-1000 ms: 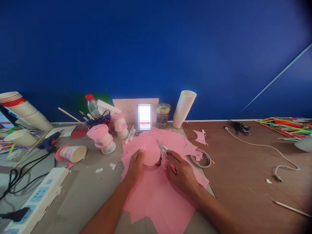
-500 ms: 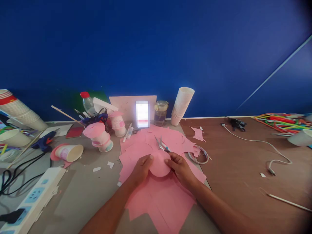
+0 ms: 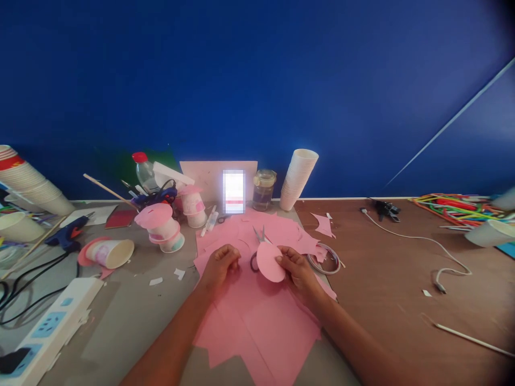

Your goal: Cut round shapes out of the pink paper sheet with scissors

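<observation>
A pink paper circle (image 3: 270,262) is pinched at its right edge between the thumb and fingers of my right hand (image 3: 296,266), held tilted above the pink sheets. My left hand (image 3: 220,268) hovers to the left of the circle, apart from it, fingers curled in with nothing showing in them. Behind the circle lies a pair of scissors (image 3: 259,234), blades pointing away and partly covered by it. Under both hands spread several overlapping pink paper sheets (image 3: 257,316) with jagged cut edges.
To the left stand paper cups with pink paper discs (image 3: 164,228), a similar cup on its side (image 3: 115,253), a glue gun (image 3: 66,236) and a power strip (image 3: 52,327). Stacked cups (image 3: 298,179) and a jar (image 3: 263,190) stand behind. A tape roll (image 3: 328,259) lies right.
My left hand has let go of the paper circle and moved left. The right hand keeps the circle, which has turned and tilted, uncovering a scissors handle. The view has shifted slightly.
</observation>
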A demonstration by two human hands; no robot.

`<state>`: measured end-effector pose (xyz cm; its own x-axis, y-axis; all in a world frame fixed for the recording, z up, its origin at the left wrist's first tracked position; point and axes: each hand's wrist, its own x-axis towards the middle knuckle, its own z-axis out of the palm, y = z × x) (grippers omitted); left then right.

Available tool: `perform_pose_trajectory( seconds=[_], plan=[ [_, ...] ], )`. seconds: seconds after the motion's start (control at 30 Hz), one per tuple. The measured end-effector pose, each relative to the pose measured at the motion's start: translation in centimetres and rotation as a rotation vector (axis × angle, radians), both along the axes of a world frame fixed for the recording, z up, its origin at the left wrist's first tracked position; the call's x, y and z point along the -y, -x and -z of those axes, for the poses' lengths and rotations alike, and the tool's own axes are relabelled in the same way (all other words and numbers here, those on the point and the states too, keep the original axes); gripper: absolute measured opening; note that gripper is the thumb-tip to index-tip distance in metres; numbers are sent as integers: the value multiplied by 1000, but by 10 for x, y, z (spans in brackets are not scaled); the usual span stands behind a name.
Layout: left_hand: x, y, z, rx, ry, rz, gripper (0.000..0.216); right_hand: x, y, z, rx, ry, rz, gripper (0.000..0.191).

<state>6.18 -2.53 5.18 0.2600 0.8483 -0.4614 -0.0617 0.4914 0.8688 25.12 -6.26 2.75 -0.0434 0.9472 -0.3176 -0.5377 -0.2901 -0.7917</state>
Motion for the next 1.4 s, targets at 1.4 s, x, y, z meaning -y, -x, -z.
perform_pose_trajectory(
  seconds=[1.4],
  plan=[
    [-21, 21, 17, -424, -275, -227, 62, 2, -4, 13, 1660, -883, 143, 15]
  ],
)
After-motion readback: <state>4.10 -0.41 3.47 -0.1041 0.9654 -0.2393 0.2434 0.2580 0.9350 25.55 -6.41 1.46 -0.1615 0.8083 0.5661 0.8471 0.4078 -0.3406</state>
